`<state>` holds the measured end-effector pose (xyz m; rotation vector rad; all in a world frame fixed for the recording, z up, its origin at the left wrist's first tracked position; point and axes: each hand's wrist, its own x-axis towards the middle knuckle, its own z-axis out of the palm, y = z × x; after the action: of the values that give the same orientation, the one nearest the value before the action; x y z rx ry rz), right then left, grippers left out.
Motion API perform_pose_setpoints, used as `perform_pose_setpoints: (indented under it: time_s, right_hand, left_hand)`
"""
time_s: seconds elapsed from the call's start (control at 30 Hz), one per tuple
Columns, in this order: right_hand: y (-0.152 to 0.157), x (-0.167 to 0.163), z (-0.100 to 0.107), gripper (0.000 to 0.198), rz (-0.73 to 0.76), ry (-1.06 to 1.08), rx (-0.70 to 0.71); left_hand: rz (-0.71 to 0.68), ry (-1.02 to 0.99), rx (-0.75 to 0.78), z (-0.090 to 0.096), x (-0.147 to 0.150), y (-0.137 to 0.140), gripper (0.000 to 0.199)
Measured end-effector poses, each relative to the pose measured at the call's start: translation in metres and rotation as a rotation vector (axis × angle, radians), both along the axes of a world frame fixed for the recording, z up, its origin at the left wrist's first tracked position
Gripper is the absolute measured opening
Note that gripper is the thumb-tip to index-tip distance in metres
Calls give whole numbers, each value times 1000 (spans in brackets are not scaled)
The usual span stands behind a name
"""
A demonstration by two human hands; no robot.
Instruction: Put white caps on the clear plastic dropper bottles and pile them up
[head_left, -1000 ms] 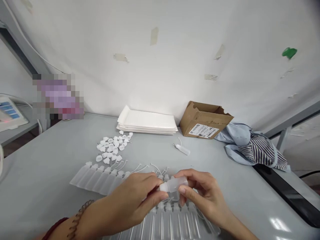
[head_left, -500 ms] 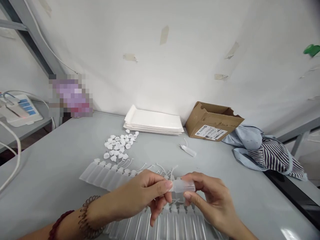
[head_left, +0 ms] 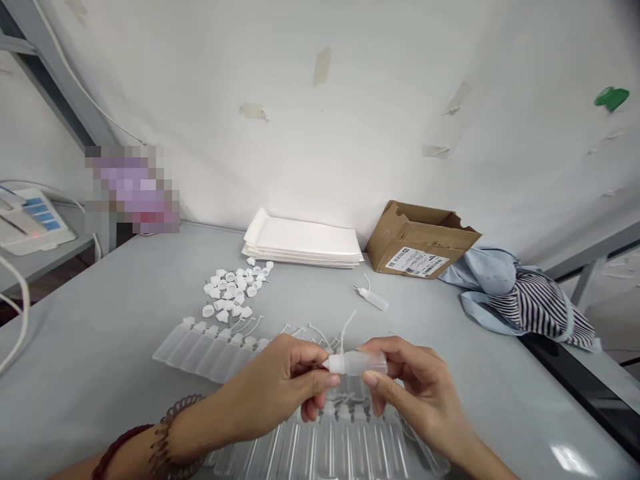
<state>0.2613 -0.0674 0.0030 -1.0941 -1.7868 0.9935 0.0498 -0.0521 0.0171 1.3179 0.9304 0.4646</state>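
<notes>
A small translucent squeeze bottle lies sideways between my hands, its white cap pointing left and a thin strap rising from its neck. My right hand is closed around the bottle's base end. At the cap's tip, my left hand is pinched, its fingertips partly hiding the tip. Below and behind my hands lie a row of matching bottles with straps and a nearer row of clear bottles, both partly covered by my hands and forearm. Loose white caps form a pile farther back on the left.
One strapped bottle with a needle tip lies apart at the back. White padded envelopes are stacked by the wall, beside an open cardboard box. Striped and blue fabric sits at right. A white device stands at far left.
My left fingers have shifted left along the cap toward its tip, exposing more of the white cap and neck. The strap now stands up more clearly. The camera view has shifted slightly.
</notes>
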Motion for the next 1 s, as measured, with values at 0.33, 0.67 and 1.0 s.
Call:
perform_pose_setpoints:
  time_s: [0.33, 0.67, 1.0]
  right_hand:
    - [1, 2, 0, 18, 49, -45, 182]
    - [4, 1, -7, 14, 15, -12, 122]
    - [1, 0, -1, 18, 61, -79, 256]
  left_hand:
    - [-57, -145, -127, 4, -5, 6, 33]
    - [-51, 282, 661, 1, -2, -3, 32]
    - [-94, 190, 370, 7, -5, 0, 32]
